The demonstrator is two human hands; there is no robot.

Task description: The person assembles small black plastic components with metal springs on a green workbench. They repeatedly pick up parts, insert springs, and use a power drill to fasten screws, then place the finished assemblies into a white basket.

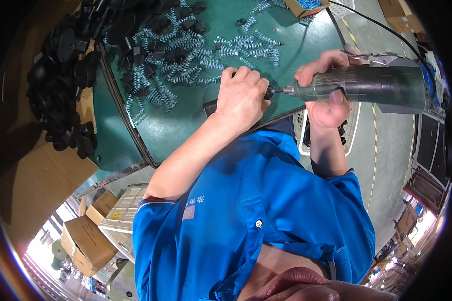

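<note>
Electric driver (371,83), held out over the surface's near right corner, body past the edge. Right hand (326,111) wrapped round its barrel; left hand (241,95) closed on a small black part (270,93), mostly hidden by fingers. Bit at the part; contact unclear. Step looks like fastening; next move seems to call for bit in line, part braced. Green tabletop (178,131): coiled springs (191,52) strewn toward far edge, box of blue pieces (310,5) at far right corner. White crate (354,133) below near edge; striped floor (381,150) beyond.
</note>
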